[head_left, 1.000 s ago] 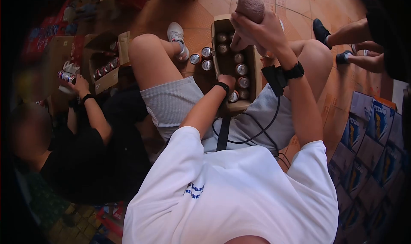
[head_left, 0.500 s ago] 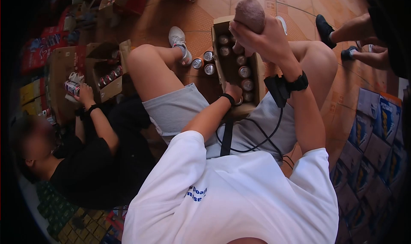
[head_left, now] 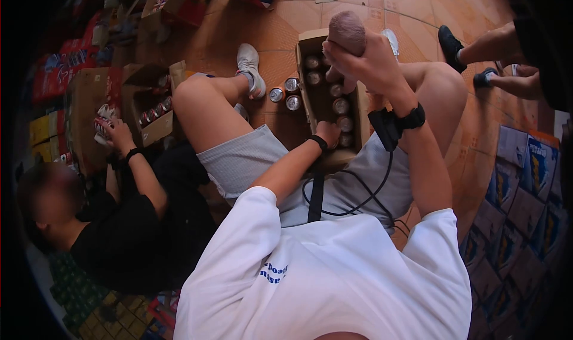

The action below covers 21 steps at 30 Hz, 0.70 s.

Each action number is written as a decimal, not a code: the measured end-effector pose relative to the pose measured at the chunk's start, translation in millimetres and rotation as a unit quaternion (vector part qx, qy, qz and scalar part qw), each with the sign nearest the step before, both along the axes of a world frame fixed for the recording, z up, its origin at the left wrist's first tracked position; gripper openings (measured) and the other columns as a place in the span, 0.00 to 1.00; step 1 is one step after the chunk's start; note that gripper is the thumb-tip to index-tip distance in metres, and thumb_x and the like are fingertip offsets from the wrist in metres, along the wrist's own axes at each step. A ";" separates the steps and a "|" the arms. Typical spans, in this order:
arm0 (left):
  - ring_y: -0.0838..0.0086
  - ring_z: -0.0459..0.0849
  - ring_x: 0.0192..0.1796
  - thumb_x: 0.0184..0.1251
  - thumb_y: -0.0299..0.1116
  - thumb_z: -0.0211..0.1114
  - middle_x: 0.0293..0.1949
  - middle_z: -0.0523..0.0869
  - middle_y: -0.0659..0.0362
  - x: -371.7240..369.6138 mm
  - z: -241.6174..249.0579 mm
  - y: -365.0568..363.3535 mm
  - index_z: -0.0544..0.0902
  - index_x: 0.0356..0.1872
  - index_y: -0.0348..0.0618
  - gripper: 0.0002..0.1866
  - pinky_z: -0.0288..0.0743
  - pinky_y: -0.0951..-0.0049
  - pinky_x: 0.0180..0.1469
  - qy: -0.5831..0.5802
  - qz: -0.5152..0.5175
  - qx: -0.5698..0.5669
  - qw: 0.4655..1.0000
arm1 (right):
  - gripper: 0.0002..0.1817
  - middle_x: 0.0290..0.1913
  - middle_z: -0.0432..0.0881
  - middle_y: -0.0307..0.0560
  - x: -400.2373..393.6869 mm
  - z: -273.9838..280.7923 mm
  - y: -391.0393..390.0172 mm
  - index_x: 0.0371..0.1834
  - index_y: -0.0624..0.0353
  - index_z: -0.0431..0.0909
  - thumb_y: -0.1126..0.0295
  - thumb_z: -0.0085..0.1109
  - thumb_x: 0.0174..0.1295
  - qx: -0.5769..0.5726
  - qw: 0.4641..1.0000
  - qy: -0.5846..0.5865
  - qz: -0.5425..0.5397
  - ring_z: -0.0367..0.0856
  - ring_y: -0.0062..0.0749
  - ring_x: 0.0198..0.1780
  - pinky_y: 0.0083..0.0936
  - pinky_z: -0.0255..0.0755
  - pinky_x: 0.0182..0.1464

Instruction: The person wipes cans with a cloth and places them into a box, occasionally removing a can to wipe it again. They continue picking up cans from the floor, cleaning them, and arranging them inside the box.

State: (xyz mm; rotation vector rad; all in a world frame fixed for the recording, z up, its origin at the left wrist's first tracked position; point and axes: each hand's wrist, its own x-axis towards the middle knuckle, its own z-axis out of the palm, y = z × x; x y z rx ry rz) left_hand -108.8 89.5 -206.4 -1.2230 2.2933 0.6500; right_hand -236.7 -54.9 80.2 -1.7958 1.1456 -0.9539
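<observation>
A cardboard box (head_left: pixel 363 110) stands between my legs with several drink cans (head_left: pixel 341 106) upright in it, mostly along its right side. My left hand (head_left: pixel 326 132) reaches down into its near end, fingers curled beside the nearest cans; I cannot tell what they hold. Raised over the box's far right side, my right hand (head_left: pixel 376 62) is closed around a bunched pinkish-grey cloth (head_left: pixel 348 32). This hand hides some of the box behind it. Outside the box, by its left wall, a few more cans (head_left: pixel 292 103) stand on the floor.
A person in black at left handles a can and white cloth (head_left: pixel 105 125) beside an open carton of cans (head_left: pixel 156 120). Stacked blue packages (head_left: pixel 502 179) lie at right. Another person's legs (head_left: pixel 484 47) are at upper right. A black cable (head_left: pixel 365 198) crosses my lap.
The view has shifted slightly. My right hand with the cloth sits a little lower, nearer the box. The can seen beside my left fingers is now hidden. The neighbour's hand now covers their can more.
</observation>
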 end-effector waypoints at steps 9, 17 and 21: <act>0.52 0.92 0.45 0.58 0.30 0.68 0.41 0.92 0.45 24.8 112.1 -65.5 0.91 0.39 0.40 0.10 0.87 0.57 0.47 0.079 0.042 0.042 0.995 | 0.20 0.22 0.87 0.47 1.0 15.7 -1.9 0.32 0.65 0.85 0.55 0.70 0.63 0.059 0.998 0.020 0.005 0.89 0.33 0.25 0.31 0.82 0.33; 0.72 0.93 0.38 0.65 0.31 0.65 0.38 0.93 0.52 114.9 227.1 -157.0 0.84 0.62 0.36 0.24 0.88 0.69 0.41 0.196 0.104 0.249 0.943 | 0.24 0.23 0.86 0.53 -9.3 11.2 -17.0 0.33 0.64 0.87 0.48 0.71 0.59 0.023 0.996 0.017 -0.085 0.90 0.39 0.28 0.34 0.81 0.34; 0.63 0.92 0.50 0.74 0.29 0.60 0.54 0.88 0.48 171.0 289.6 -161.4 0.75 0.71 0.32 0.25 0.88 0.70 0.57 0.392 0.257 0.350 0.811 | 0.25 0.25 0.87 0.53 -18.1 -0.7 -27.4 0.34 0.65 0.87 0.48 0.71 0.58 0.031 0.988 0.028 -0.148 0.89 0.40 0.28 0.34 0.82 0.35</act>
